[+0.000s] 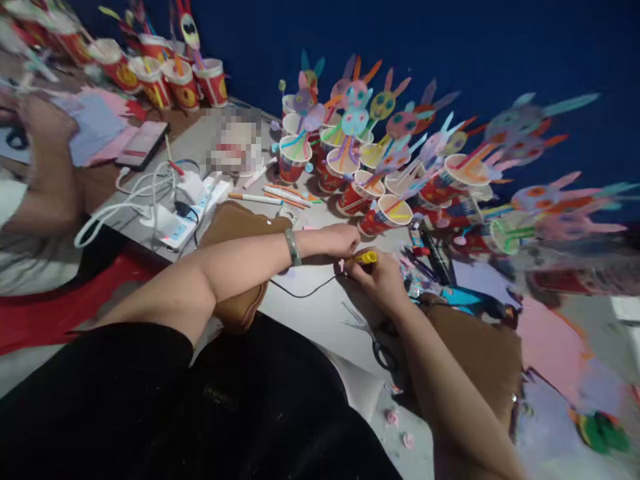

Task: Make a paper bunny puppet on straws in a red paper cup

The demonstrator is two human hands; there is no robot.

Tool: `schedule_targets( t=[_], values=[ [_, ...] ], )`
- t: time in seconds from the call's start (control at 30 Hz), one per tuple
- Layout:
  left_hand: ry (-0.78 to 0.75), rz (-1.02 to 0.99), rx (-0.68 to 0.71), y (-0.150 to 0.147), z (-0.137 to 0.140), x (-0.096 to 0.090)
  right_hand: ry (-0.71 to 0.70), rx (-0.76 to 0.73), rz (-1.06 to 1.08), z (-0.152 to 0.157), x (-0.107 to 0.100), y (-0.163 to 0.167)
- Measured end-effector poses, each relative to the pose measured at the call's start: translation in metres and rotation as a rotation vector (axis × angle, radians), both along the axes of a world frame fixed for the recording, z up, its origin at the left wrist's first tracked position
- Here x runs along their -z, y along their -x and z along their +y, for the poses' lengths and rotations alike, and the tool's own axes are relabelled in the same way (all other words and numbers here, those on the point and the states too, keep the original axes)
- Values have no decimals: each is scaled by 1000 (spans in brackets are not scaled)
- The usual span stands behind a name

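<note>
My right hand (381, 279) is wrapped round a yellow hot glue gun (369, 257), whose round rear end shows above the fingers. A black cord (310, 294) runs from the left to this hand. Close beside it, my left hand (341, 240) is closed in a pinch, and I cannot make out what is in its fingers. A pair of scissors (373, 339) with black handles lies open on the white surface below my right hand. Just beyond my hands, a red paper cup (373, 223) leans over with coloured straws inside.
Several red cups with paper rabbit heads (355, 120) line the back. A white power strip (197, 212), a phone (143, 145) and a brown cushion (235, 230) are on the left. Another person's hand (47, 123) is at far left. Pink paper (550, 340) lies right.
</note>
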State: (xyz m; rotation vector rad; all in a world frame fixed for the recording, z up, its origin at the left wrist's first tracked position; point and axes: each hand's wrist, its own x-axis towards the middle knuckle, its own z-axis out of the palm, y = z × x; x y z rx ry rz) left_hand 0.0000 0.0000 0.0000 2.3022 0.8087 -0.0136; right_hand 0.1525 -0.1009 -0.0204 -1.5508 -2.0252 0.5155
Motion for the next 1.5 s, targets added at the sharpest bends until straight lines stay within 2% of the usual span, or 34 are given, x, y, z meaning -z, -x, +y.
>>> schedule_targets(
  t=[0.13,0.3,0.4,0.57,0.87,1.23,1.5],
  values=[
    [46,27,-29,-2,1,3,52,-11,11,-2,-2,-1],
    [104,-13,-72,-2,0,5,-29,99,44,-4,1,1],
    [75,-8,-79,-3,0,8,-46,114,63,-2,5,2],
    [9,7,-75,-6,3,12,9,108,76,-1,8,-1],
    [-2,7,-70,-6,2,14,-53,256,170,-5,11,-19],
    [-11,31,-56,-6,3,13,-111,146,21,-4,27,-11],
    [-4,3,-18,-4,7,15,-35,82,-31,-2,17,-13]
  ],
)
